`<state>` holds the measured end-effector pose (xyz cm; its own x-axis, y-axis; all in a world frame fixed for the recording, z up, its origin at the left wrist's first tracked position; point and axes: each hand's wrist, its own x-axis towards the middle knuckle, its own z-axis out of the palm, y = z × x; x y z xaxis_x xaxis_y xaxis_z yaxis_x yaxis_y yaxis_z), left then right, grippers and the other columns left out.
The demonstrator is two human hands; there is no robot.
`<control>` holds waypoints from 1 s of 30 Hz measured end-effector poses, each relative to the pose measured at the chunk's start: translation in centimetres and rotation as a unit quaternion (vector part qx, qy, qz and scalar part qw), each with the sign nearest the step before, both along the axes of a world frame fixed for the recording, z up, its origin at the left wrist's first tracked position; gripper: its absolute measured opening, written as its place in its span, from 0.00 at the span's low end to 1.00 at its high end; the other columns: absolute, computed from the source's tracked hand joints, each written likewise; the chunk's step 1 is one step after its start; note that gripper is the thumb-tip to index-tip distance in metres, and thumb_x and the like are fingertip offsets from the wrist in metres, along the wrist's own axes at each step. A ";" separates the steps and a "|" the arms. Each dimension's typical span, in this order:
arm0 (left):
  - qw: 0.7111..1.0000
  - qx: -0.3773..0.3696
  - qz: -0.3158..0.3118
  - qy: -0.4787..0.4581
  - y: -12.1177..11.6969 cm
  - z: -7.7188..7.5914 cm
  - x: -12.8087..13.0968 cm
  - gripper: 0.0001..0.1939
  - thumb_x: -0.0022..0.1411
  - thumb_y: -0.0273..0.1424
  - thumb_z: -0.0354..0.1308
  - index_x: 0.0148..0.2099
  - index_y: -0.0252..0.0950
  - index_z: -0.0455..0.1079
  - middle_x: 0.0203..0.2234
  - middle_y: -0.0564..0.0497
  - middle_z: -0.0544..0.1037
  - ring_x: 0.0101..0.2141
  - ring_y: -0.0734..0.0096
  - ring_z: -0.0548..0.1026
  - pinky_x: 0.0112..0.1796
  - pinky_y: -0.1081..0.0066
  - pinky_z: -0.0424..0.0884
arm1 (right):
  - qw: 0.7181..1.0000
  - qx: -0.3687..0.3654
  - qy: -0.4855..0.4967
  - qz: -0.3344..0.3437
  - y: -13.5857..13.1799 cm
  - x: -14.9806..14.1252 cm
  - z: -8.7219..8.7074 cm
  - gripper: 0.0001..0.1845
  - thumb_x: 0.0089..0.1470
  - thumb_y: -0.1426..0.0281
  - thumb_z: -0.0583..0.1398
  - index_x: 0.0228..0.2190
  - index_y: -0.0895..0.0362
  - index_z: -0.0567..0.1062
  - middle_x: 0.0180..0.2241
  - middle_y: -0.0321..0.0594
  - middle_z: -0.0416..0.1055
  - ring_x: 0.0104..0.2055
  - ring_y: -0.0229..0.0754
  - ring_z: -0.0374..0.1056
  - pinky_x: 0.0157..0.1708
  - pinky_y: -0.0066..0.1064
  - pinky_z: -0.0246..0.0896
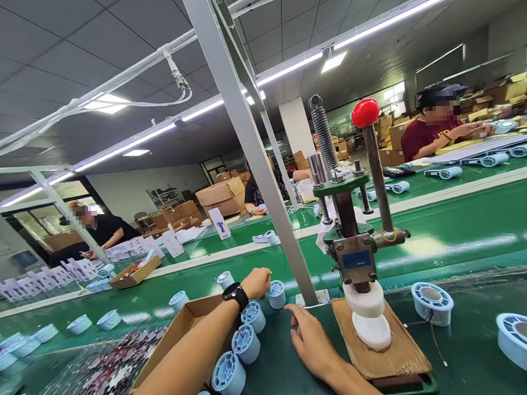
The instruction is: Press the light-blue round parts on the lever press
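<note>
My left hand (256, 282) reaches forward over the green conveyor belt (442, 237), fingers curled round a small light-blue round fan housing (276, 294). A black watch sits on that wrist. My right hand (309, 340) lies flat on the green bench, fingers stretched out, holding nothing, just left of a hand press (356, 257) with a red knob (365, 112) and a white die on a wooden board (381, 346). A row of blue housings (246, 343) lies under my left forearm.
A cardboard box (185, 327) sits under my left arm, with a heap of small dark parts (100, 370) to its left. More housings (432, 302) lie right of the press. A slanted metal post (263, 180) rises ahead. Other people work across the belt.
</note>
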<state>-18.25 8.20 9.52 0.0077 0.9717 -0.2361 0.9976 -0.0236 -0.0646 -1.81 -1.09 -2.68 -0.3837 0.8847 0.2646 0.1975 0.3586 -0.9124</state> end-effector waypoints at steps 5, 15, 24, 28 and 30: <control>0.999 -0.004 0.001 -0.045 -3.4 -0.7 2.0 0.09 0.64 0.24 0.54 0.46 0.28 0.68 0.28 0.51 0.74 0.30 0.74 0.73 0.38 0.70 0.70 | 0.998 -0.005 -0.031 -0.048 -0.4 0.4 0.2 0.37 0.54 0.83 0.47 0.65 0.59 0.54 0.58 0.52 0.53 0.57 0.50 0.59 0.55 0.43 0.57; 0.995 0.072 0.045 -0.046 -12.6 -3.3 5.4 0.16 0.66 0.25 0.44 0.54 0.33 0.65 0.41 0.39 0.75 0.44 0.52 0.73 0.43 0.59 0.66 | 0.986 0.062 -0.148 -0.044 0.0 -0.2 -2.1 0.33 0.54 0.81 0.46 0.59 0.60 0.69 0.63 0.51 0.51 0.64 0.54 0.52 0.61 0.46 0.50; 0.992 0.053 0.088 -0.068 -18.7 -4.0 5.3 0.15 0.67 0.33 0.48 0.51 0.41 0.72 0.43 0.47 0.76 0.46 0.55 0.73 0.46 0.59 0.67 | 0.990 0.058 -0.125 -0.006 -0.4 0.5 -2.9 0.25 0.61 0.63 0.51 0.57 0.56 0.70 0.61 0.45 0.56 0.63 0.50 0.54 0.60 0.44 0.51; 0.984 0.113 0.136 -0.009 -18.3 1.5 -1.4 0.15 0.68 0.30 0.45 0.46 0.35 0.74 0.40 0.43 0.77 0.43 0.56 0.74 0.45 0.60 0.65 | 0.992 0.062 -0.106 -0.001 -0.5 0.3 -2.5 0.21 0.58 0.67 0.55 0.53 0.55 0.71 0.59 0.43 0.58 0.60 0.50 0.57 0.58 0.44 0.53; 0.979 0.127 0.158 0.028 -17.1 3.1 -6.0 0.15 0.68 0.27 0.45 0.43 0.28 0.74 0.40 0.37 0.76 0.44 0.50 0.73 0.44 0.57 0.64 | 0.993 0.066 -0.102 0.003 -0.6 0.2 -2.0 0.21 0.56 0.72 0.56 0.51 0.55 0.72 0.57 0.43 0.60 0.58 0.49 0.58 0.58 0.42 0.54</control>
<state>-24.25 -8.92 12.63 -0.3092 0.9508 0.0214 0.9471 0.3099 -0.0837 -1.65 -1.70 -4.65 -0.4468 0.8446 0.2949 0.3707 0.4748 -0.7982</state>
